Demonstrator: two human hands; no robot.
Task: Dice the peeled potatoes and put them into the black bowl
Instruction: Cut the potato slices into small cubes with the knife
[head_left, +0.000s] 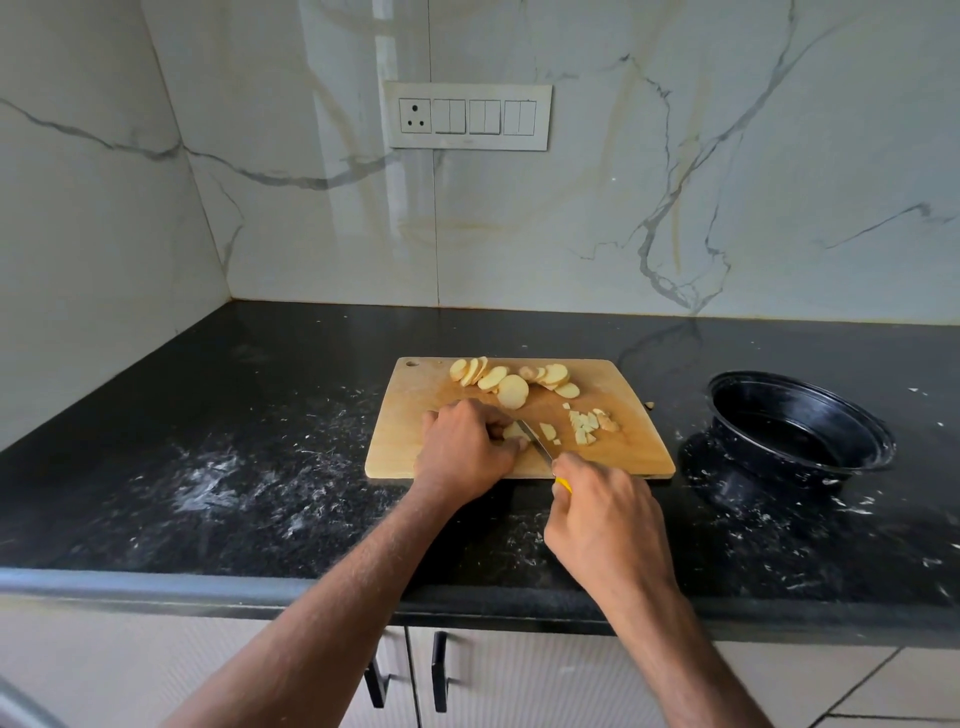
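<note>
From where I sit, the far-left stretch of the table (218, 415) is dark speckled stone smeared with white streaks. Next comes the pale wooden cutting board (415, 415), a flat rectangle near the table's front edge. My left hand (462, 452) rests on its front-left part, fingers (506, 431) curled over a potato slice (515, 430) and pinning it flat. The slice lies just right of those fingers, so the coming cut turns on the blade falling beside them.

The knife (537, 441) runs diagonally, tip toward the board's back-left, its thin metal blade touching the slice; I think the edge is already in the flesh, though the view is too small to be sure. My right hand (602, 519) is wrapped around the yellow handle at the board's front edge, and is the nearer hand to the bowl.

Along the board's back edge sit round potato slices (511, 391), smooth and pale yellow, overlapping like fallen coins. Right of the blade lies a small heap of diced pieces (589, 427), angular and moist-looking.

Well apart, toward the table's right edge, stands the black bowl (878, 441), glossy, wide-rimmed, with no potato in it yet.
</note>
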